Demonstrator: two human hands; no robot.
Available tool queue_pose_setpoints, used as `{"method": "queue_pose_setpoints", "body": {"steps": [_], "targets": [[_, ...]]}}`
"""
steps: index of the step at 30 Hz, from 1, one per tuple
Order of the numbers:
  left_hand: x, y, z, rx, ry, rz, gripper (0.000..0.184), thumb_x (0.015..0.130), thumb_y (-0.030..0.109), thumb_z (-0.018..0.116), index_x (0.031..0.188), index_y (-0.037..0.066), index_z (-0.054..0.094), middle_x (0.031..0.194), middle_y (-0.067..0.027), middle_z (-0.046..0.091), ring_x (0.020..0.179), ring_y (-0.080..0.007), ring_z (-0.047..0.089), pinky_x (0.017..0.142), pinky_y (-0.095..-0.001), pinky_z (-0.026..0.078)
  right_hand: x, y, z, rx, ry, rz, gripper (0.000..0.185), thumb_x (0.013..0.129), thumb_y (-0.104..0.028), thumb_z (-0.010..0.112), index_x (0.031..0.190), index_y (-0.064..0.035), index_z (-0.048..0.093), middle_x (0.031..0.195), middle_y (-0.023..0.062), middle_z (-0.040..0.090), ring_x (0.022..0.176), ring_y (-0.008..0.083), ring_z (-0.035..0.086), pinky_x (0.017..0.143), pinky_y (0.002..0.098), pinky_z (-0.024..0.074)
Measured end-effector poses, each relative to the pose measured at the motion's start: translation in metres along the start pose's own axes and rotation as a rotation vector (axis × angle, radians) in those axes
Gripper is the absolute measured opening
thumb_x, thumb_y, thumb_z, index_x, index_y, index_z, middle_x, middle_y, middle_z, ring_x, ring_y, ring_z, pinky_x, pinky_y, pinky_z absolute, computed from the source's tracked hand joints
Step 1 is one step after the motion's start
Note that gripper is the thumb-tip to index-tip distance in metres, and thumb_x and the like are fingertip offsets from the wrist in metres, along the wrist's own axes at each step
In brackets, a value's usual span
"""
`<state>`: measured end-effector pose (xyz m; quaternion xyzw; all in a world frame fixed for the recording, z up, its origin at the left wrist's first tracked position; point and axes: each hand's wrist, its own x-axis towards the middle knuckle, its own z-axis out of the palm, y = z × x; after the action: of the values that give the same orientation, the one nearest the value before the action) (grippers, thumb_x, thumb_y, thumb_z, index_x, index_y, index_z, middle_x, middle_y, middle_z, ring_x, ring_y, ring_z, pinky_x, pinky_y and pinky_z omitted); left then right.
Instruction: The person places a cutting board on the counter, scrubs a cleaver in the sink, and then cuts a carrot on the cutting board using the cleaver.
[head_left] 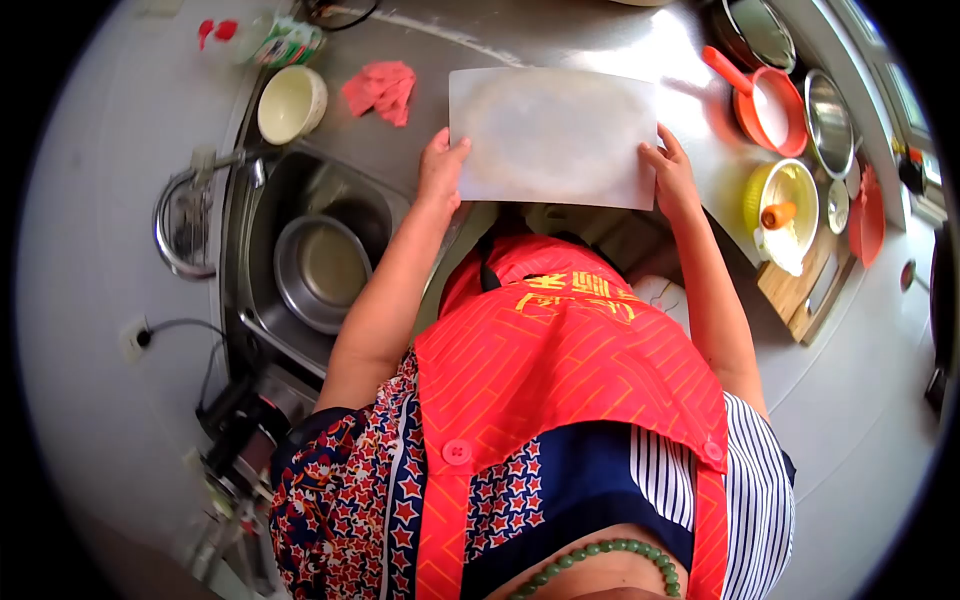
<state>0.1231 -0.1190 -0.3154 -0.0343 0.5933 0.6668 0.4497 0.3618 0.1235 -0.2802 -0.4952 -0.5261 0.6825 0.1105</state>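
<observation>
Sheet [555, 135], one: over the counter [410, 50], near its front edge; pinched at opposite ends by left hand [441, 170] and right hand [673, 172], seemingly to keep it flat. Cloth [381, 92], pink: on counter.

The metal desk [425, 62] is carrying, on its left part, a crumpled cloth [381, 90] lying near a white bowl [292, 105]; a bottle [287, 43] is resting behind this bowl. On the right, a red pan [773, 112], a steel bowl [829, 122], a yellow bowl [756, 194] and a board [798, 298] are sitting close together.
</observation>
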Motion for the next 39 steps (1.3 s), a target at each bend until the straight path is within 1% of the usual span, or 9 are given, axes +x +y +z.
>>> {"method": "queue_pose_setpoints", "body": {"steps": [7,12,20,24,27,29,33,35,39], "targets": [[-0.090,-0.075,-0.181,-0.445,0.245,0.088,0.025,0.094,0.003,0.048,0.117,0.000,0.057,0.106,-0.0069,0.064,0.094,-0.0168,0.062,0.086,-0.0336,0.050,-0.017,0.023,0.179,-0.167,-0.373,0.008,0.038,0.092,-0.011,0.058,0.128,0.0028,0.053,0.109,0.0081,0.066,0.092,0.0152,0.063,0.081,0.0284,0.0506],[-0.189,-0.118,-0.192,-0.507,0.412,-0.027,0.024,0.097,0.005,0.047,0.118,-0.001,0.057,0.109,-0.0086,0.064,0.097,-0.0197,0.063,0.088,-0.0358,0.052,-0.067,0.078,0.175,-0.221,-0.430,0.069,0.033,0.091,-0.009,0.060,0.123,0.0010,0.058,0.106,0.0052,0.067,0.092,0.0118,0.062,0.082,0.0265,0.0487],[-0.246,-0.134,-0.215,-0.536,0.509,-0.014,0.029,0.099,0.009,0.047,0.124,-0.001,0.055,0.112,-0.0095,0.064,0.098,-0.0206,0.064,0.087,-0.0355,0.052,-0.093,0.109,0.194,-0.254,-0.443,0.162,0.033,0.093,-0.009,0.059,0.125,0.0003,0.057,0.108,0.0044,0.067,0.093,0.0115,0.062,0.083,0.0261,0.0493],[-0.246,-0.119,-0.235,-0.581,0.536,-0.029,0.023,0.096,0.008,0.050,0.115,0.000,0.061,0.094,-0.0041,0.065,0.078,-0.0145,0.062,0.070,-0.0310,0.054,-0.118,0.093,0.214,-0.195,-0.472,0.203,0.036,0.095,-0.011,0.057,0.129,0.0007,0.054,0.109,0.0060,0.066,0.093,0.0128,0.064,0.077,0.0273,0.0529],[-0.238,-0.126,-0.238,-0.528,0.422,0.057,0.028,0.094,0.005,0.052,0.121,0.002,0.059,0.101,-0.0058,0.066,0.083,-0.0167,0.064,0.076,-0.0333,0.055,-0.118,0.100,0.179,-0.180,-0.471,0.253,0.037,0.096,-0.016,0.056,0.130,-0.0028,0.053,0.107,0.0050,0.066,0.091,0.0123,0.064,0.071,0.0300,0.0545],[-0.227,-0.126,-0.230,-0.577,0.381,0.097,0.029,0.089,0.000,0.052,0.117,0.001,0.059,0.096,-0.0041,0.066,0.080,-0.0157,0.065,0.075,-0.0333,0.056,-0.135,0.088,0.161,-0.385,-0.376,0.266,0.036,0.097,-0.021,0.053,0.132,-0.0146,0.053,0.106,-0.0005,0.065,0.087,0.0110,0.062,0.067,0.0304,0.0534],[-0.209,-0.092,-0.166,-0.356,0.437,0.117,0.035,0.094,0.001,0.049,0.128,-0.002,0.054,0.116,-0.0078,0.064,0.102,-0.0168,0.063,0.091,-0.0321,0.051,-0.138,0.084,0.119,-0.325,-0.246,0.217,0.032,0.097,-0.018,0.052,0.128,-0.0147,0.055,0.104,-0.0020,0.064,0.086,0.0095,0.060,0.068,0.0288,0.0520],[-0.190,-0.093,-0.154,-0.384,0.296,0.147,0.037,0.095,0.001,0.046,0.131,-0.003,0.051,0.122,-0.0093,0.061,0.109,-0.0171,0.060,0.097,-0.0313,0.047,-0.126,0.092,0.092,-0.215,-0.204,0.219,0.031,0.097,-0.018,0.052,0.128,-0.0151,0.056,0.102,-0.0020,0.064,0.084,0.0091,0.060,0.068,0.0281,0.0511],[-0.163,-0.061,-0.122,-0.237,0.065,0.080,0.041,0.090,-0.002,0.047,0.131,-0.003,0.050,0.113,-0.0100,0.064,0.103,-0.0172,0.062,0.092,-0.0297,0.049,-0.124,0.083,0.056,-0.011,-0.081,0.229,0.033,0.098,-0.017,0.050,0.130,-0.0113,0.055,0.101,0.0001,0.065,0.078,0.0099,0.059,0.063,0.0267,0.0500]]}}
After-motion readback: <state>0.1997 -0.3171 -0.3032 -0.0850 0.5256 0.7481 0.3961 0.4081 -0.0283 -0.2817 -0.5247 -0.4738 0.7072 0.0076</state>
